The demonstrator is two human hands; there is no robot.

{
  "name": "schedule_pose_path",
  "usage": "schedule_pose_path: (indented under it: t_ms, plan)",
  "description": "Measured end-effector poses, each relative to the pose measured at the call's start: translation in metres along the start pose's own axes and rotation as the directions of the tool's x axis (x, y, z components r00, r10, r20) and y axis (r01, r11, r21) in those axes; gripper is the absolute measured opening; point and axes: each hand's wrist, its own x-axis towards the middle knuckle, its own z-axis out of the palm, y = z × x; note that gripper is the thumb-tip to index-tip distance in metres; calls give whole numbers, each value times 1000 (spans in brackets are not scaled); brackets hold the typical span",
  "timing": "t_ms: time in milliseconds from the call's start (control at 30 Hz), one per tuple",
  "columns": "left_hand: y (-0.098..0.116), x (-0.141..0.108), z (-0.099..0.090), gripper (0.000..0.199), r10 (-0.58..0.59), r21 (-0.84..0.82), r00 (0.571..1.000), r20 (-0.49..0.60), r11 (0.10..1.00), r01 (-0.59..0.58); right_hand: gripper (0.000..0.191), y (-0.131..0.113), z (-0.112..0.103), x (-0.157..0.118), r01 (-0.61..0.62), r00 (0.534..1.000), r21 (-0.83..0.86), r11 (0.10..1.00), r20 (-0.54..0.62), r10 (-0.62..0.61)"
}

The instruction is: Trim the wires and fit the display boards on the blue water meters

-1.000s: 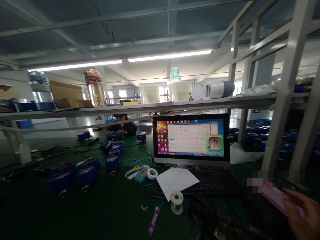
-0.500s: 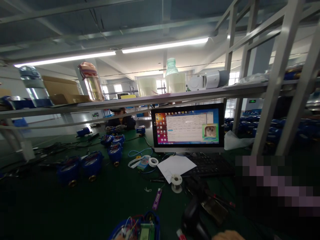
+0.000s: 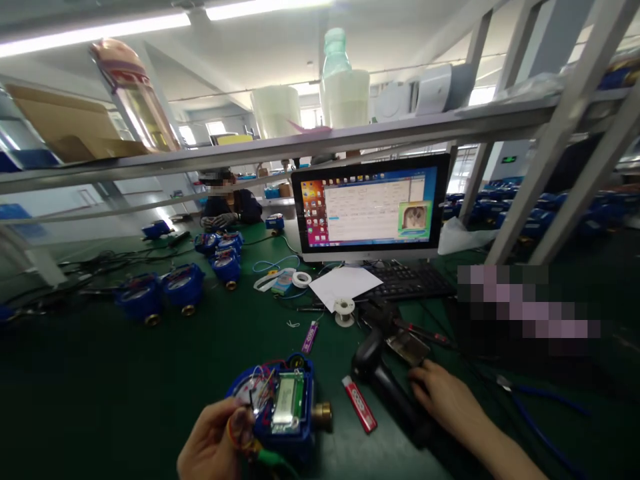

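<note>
My left hand [image 3: 213, 437] is closed at the near left edge of an opened blue water meter [image 3: 295, 440]. Its thumb and fingertips pinch a bundle of coloured wires [image 3: 245, 427]. A small display module [image 3: 286, 403] on a green board sits in the meter, and a brass fitting [image 3: 323, 415] sticks out to the right. My right hand [image 3: 445, 400] lies with fingers partly bent and apart at the near edge of a small see-through box [image 3: 409, 348]. Just left of it is a black handheld scanner [image 3: 387, 383]. Whether the fingertips touch the box is hard to tell.
Behind stand a monitor [image 3: 370, 213], keyboard [image 3: 417, 281], paper [image 3: 345, 285] and solder spool [image 3: 344, 313]. A red glue tube [image 3: 359, 403] lies beside the meter; blue-handled pliers [image 3: 545, 400] lie right. Several blue meters [image 3: 183, 287] stand left. Across sits another person [image 3: 233, 200]. A shelf [image 3: 250, 148] hangs above.
The view has tipped down, bringing the meter and both my hands further into sight. My right hand now shows beside the scanner and box; my left is visible at the wires.
</note>
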Motion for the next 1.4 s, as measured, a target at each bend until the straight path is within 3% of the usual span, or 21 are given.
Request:
schedule_pose_path:
  t_ms: [100,233,333,400,500,533,600,667,767,833,1000,1067,1133,1167,1233,1300,1333,1400]
  plan:
    - [-1,-8,7,40,205,7,977,-57,979,-205,24,10,-4,7,-45,999,-49,998,-31,44]
    - [-10,-17,13,27,506,139,860,-67,858,-494,29,27,-6,12,-129,986,-118,985,-123,114]
    - [-19,-18,13,16,604,188,797,12,781,-595,33,21,-11,3,-122,977,-126,984,-189,97]
    - [-24,-18,11,11,640,182,767,37,751,-635,29,6,-14,-9,-8,967,-56,998,-255,-7]
    - [-26,-23,10,16,717,158,691,93,675,-721,24,-30,-13,-29,263,904,112,958,-375,-204]
    - [-26,-27,10,20,744,154,654,138,636,-756,24,-43,-11,-34,327,891,151,933,-380,-251]
    - [-25,-39,13,27,761,140,601,245,585,-799,23,-68,-3,-38,350,913,179,920,-283,-292]
    - [-26,-54,20,29,708,97,635,309,640,-762,25,-91,7,-34,300,950,168,939,-144,-278]
    - [-28,-74,35,22,524,4,777,348,828,-560,32,-115,22,-20,195,981,160,968,-44,-191]
    - [-30,-83,44,17,381,20,844,379,908,-419,31,-123,29,-11,129,992,197,972,-29,-126]
    - [-32,-86,50,14,166,179,910,379,952,-248,21,-119,27,-9,2,998,440,898,61,-32]
    - [-34,-84,47,18,167,187,923,346,952,-242,15,-115,19,-17,4,991,570,822,107,-79]
    - [-36,-83,44,16,229,254,910,345,911,-325,27,-115,9,-28,-3,979,752,659,136,-151]
    - [-36,-82,43,12,285,308,885,367,861,-405,30,-116,4,-34,-31,973,861,507,142,-183]
    - [-35,-81,41,5,403,379,802,442,726,-574,28,-120,-2,-46,-130,961,986,101,151,-232]
    - [-33,-79,42,12,485,357,712,508,633,-686,30,-124,-4,-56,-243,946,943,-228,178,-271]
    - [-33,-78,43,15,510,323,680,526,620,-715,32,-125,-4,-59,-296,935,905,-307,209,-286]
    - [-32,-77,45,18,534,273,659,530,628,-729,35,-127,-3,-61,-409,903,814,-412,297,-310]
